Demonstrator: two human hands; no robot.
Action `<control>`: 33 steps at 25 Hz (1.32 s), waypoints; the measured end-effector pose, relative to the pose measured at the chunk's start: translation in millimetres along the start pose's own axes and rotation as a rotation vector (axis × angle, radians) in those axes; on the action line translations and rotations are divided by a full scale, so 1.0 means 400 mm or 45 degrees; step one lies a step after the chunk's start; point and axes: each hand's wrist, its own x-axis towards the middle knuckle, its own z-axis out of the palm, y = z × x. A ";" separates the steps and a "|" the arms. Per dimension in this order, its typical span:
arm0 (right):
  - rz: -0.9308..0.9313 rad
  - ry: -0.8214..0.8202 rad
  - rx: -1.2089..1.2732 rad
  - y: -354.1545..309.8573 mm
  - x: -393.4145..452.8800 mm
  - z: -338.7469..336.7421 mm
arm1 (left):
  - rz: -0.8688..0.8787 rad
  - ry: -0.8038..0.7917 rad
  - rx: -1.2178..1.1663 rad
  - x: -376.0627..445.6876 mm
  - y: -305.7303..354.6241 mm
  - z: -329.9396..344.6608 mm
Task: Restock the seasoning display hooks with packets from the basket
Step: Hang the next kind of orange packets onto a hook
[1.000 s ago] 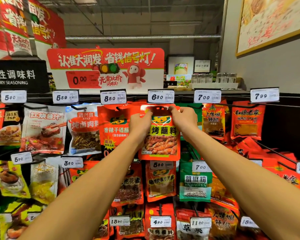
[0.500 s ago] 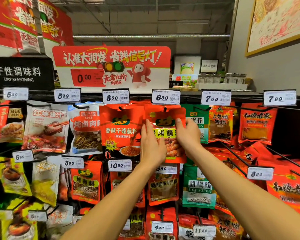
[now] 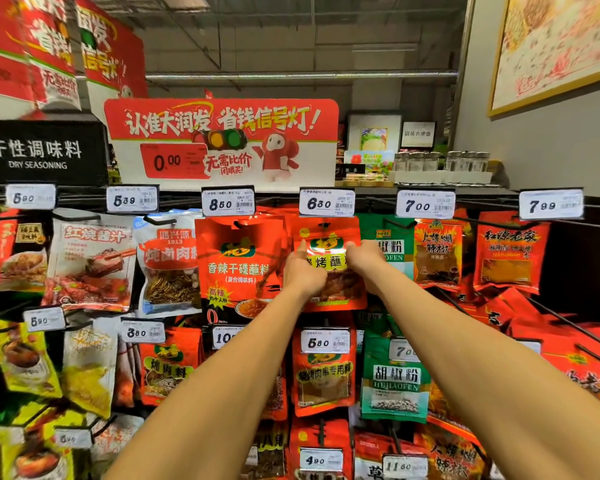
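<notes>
While one red barbecue seasoning packet (image 3: 329, 268) hangs beneath the 6.30 price tag (image 3: 326, 202), it is gripped at both side edges by two hands: left hand (image 3: 303, 271), right hand (image 3: 364, 259). Six price tags are counted along the top row. Neighbouring packets crowd both edges.

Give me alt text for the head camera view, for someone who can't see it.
Two hands, left hand and right hand, hold a red seasoning packet hanging under the 6.80 price tag, amid a display of red, green and yellow packets on hooks.
</notes>
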 end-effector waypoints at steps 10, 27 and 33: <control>-0.332 0.276 0.065 0.130 -0.172 -0.130 | 0.168 -0.086 -0.031 -0.117 -0.041 -0.052; 0.485 -0.181 0.516 0.714 -0.529 -0.190 | -0.692 -0.354 -0.530 -0.498 -0.448 0.105; 0.985 -0.122 0.363 1.080 -0.705 -0.114 | -1.131 -0.411 -0.371 -0.665 -0.775 0.270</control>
